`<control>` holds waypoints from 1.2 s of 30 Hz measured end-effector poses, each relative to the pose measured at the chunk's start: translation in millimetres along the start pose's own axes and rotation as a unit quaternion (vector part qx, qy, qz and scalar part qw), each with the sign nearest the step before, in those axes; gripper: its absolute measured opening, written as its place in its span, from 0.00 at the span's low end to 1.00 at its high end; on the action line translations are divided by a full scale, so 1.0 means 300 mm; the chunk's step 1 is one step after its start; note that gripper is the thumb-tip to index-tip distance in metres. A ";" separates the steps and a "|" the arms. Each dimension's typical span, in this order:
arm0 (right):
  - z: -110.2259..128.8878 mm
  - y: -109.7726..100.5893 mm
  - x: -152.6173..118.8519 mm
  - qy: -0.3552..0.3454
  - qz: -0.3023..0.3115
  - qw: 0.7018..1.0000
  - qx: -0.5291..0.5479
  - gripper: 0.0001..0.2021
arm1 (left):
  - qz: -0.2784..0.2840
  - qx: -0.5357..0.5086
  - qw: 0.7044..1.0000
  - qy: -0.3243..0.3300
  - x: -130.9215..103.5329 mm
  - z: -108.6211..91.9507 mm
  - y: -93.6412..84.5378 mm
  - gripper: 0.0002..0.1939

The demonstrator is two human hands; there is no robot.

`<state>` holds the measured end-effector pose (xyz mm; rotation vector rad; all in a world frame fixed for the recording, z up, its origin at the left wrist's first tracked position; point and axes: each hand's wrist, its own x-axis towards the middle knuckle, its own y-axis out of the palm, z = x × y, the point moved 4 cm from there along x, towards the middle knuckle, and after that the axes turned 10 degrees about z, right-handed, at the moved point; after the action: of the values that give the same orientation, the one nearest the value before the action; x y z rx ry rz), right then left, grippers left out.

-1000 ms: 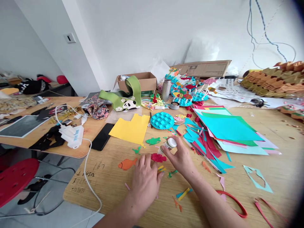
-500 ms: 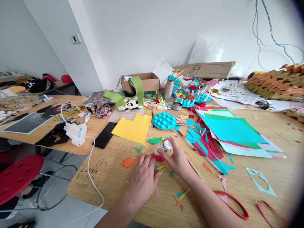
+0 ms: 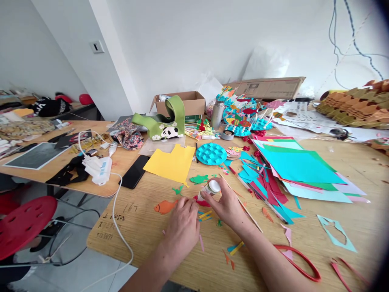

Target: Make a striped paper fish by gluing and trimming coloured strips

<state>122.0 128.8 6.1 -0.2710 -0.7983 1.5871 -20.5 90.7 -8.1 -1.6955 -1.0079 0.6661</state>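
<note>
My right hand (image 3: 229, 207) grips a white glue stick (image 3: 213, 186) with a printed label, tilted, its white round end facing up. The lower end sits over a red paper fish (image 3: 203, 201), partly hidden by my fingers. My left hand (image 3: 185, 221) has its fingers bent together on the red fish's near left side, against the table. Just left of that hand lies an orange paper fish (image 3: 164, 207). Beyond are a green paper fish (image 3: 199, 179) and a green scrap (image 3: 178, 190). Yellow and blue paper strips (image 3: 206, 216) lie between my hands.
A blue textured paper disc (image 3: 211, 153), yellow paper (image 3: 170, 162) and a black phone (image 3: 133, 172) lie farther back. Coloured sheets (image 3: 304, 166) are stacked at right, near pens and scraps. Red-handled scissors (image 3: 304, 273) lie by my right forearm. A white cable (image 3: 114, 215) hangs over the left edge.
The glue stick and both hands stay almost in place over the red fish, with only slight finger movement. The view has shifted slightly.
</note>
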 end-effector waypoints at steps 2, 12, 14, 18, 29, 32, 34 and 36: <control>0.002 -0.004 0.000 -0.003 -0.001 1.000 -0.001 0.09 | 0.005 0.003 1.000 -0.003 -0.003 0.001 -0.003 0.18; 0.007 -0.012 -0.001 0.001 0.004 1.000 -0.006 0.09 | 0.022 0.022 0.999 -0.007 0.001 0.003 -0.002 0.20; 0.006 -0.017 -0.001 0.002 -0.002 1.000 -0.013 0.08 | 0.017 0.022 1.000 -0.006 0.002 0.002 -0.002 0.21; 0.003 -0.028 0.000 0.004 -0.028 1.000 -0.005 0.09 | 0.016 0.024 1.000 0.000 0.001 0.000 0.002 0.20; -0.018 -0.039 0.003 0.029 -0.035 0.999 -0.021 0.11 | 0.021 0.033 0.999 0.005 0.003 0.003 0.009 0.19; -0.019 -0.036 0.007 0.017 -0.030 0.999 -0.017 0.10 | 0.017 0.032 0.999 0.000 0.005 0.006 0.009 0.19; -0.024 -0.036 0.006 0.026 -0.033 0.999 -0.018 0.11 | 0.018 0.030 0.999 0.000 0.005 0.006 0.008 0.19; -0.029 -0.039 0.003 0.036 -0.044 0.998 -0.012 0.11 | 0.023 0.030 0.999 0.001 0.004 0.005 0.008 0.19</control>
<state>136.0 132.4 7.3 -0.3038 -0.7637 1.4788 -20.2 92.1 -10.8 -1.6709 -0.9410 0.7183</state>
